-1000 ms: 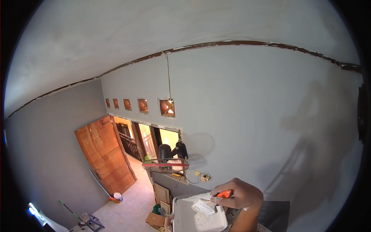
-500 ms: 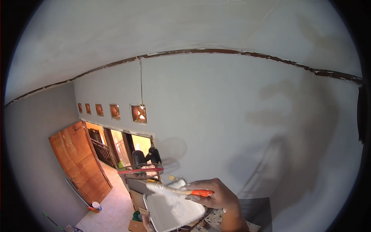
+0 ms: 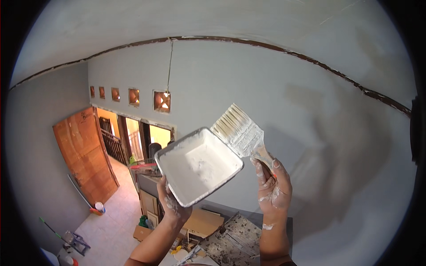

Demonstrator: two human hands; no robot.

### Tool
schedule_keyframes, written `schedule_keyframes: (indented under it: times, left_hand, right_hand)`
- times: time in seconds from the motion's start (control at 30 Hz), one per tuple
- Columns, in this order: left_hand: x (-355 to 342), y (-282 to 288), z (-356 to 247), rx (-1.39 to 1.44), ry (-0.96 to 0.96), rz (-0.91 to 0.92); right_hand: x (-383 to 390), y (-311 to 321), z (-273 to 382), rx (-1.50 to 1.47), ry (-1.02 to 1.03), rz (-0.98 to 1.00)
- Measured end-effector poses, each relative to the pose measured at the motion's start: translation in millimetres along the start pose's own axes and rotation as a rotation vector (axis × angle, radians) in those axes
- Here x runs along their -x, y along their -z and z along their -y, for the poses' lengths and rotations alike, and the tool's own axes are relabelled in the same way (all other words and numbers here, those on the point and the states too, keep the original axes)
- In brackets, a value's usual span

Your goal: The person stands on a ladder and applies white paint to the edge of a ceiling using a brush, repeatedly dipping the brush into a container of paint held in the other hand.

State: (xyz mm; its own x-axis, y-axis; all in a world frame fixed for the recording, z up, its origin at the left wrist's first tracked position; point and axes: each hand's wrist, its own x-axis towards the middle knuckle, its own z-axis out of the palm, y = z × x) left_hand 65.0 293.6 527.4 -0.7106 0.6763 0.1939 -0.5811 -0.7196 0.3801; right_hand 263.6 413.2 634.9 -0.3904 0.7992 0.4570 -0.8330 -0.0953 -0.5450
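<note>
My left hand (image 3: pixel 174 198) grips a square white tray (image 3: pixel 199 168) by its left side, raised in mid-air, with white paint inside. My right hand (image 3: pixel 273 186) holds a wide paintbrush (image 3: pixel 239 135) upright by its handle. The brush's paint-coated bristles are at the upper right of the tray, close to its rim; whether they touch cannot be told. White smears cover the fingers and palms of both hands.
A fan (image 3: pixel 140 167) stands partly behind the tray. An open wooden door (image 3: pixel 84 155) and vent holes (image 3: pixel 161 102) are at the left. Below are cardboard (image 3: pixel 199 221), a speckled board (image 3: pixel 235 235) and tools (image 3: pixel 73 244) on the tiled floor. A dark strip (image 3: pixel 310 60) runs along the ceiling edge.
The tray has risen toward the middle of the view, tilted toward me. The brush has moved up from over the tray to its upper right and turned upright, bristles up.
</note>
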Motion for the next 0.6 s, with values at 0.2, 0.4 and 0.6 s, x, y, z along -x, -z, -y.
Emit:
schedule_keyframes:
  times: [0.2, 0.4, 0.6]
  left_hand:
    - [7, 5, -15, 0.073, -0.021, -0.007]
    - [15, -11, -27, -0.013, -0.133, -0.056]
    - [19, 12, -42, -0.061, -0.196, -0.128]
  right_hand:
    - [12, 15, -10, -0.233, -0.197, 0.006]
    - [4, 22, -28, -0.17, -0.306, 0.039]
    - [7, 41, -67, -0.067, -0.599, 0.047]
